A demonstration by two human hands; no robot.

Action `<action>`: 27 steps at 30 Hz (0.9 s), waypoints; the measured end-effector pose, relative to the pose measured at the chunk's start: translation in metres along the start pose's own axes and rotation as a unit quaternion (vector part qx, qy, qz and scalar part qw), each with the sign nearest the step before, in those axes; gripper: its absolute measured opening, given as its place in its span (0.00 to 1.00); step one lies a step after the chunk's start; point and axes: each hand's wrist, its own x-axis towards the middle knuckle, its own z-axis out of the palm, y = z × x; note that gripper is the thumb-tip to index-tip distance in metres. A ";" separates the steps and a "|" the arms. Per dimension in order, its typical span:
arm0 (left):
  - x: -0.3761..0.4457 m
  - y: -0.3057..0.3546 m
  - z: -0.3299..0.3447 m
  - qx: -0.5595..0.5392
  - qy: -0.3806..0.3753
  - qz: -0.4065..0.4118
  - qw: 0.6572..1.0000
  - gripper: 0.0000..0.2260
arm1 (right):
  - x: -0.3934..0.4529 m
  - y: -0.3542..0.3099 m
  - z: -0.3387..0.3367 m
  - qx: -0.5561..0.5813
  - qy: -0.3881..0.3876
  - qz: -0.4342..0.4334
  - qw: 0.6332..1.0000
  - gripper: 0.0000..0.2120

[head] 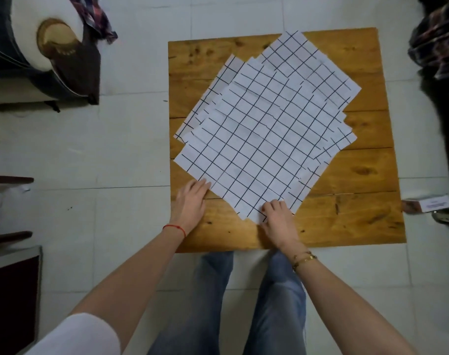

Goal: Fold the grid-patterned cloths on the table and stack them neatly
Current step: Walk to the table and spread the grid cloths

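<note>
Several white cloths with a black grid lie spread flat in a loose, fanned pile (267, 129) on the wooden table (346, 216), turned diagonally to its edges. The top cloth (254, 162) covers most of the pile. My left hand (191, 201) rests at that cloth's near left edge, fingers fairly straight and touching it. At the cloth's nearest corner, my right hand (278, 217) has its fingers curled on the fabric, pinching it.
The table stands on a pale tiled floor. A sofa arm (62, 60) with a checked garment is at the far left, dark furniture (10, 290) at the near left. A small box (428, 204) sits just off the table's right edge. Dark patterned fabric (438, 44) hangs far right.
</note>
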 end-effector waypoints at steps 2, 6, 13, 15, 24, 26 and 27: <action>0.004 -0.003 0.009 0.003 -0.005 0.010 1.000 0.24 | 0.004 0.001 0.008 -0.005 0.000 0.008 1.000 0.17; 0.010 -0.006 0.020 0.003 -0.001 0.025 1.000 0.23 | 0.011 0.003 0.019 -0.002 0.005 0.010 1.000 0.15; 0.015 -0.007 0.030 -0.002 0.010 0.021 1.000 0.23 | 0.021 0.007 0.021 0.062 0.043 0.017 0.997 0.05; 0.016 -0.003 0.027 -0.003 0.007 0.022 1.000 0.23 | 0.021 0.007 0.014 0.107 0.059 0.022 0.992 0.04; 0.023 0.051 -0.020 -0.086 0.089 0.051 0.991 0.11 | 0.007 0.005 -0.069 0.306 0.111 -0.014 0.945 0.02; 0.022 0.066 -0.040 -0.104 0.111 0.058 0.987 0.06 | -0.001 0.009 -0.095 0.331 0.125 -0.018 0.935 0.03; 0.021 0.074 -0.050 -0.110 0.119 0.064 0.985 0.05 | -0.005 0.011 -0.107 0.343 0.128 -0.016 0.930 0.03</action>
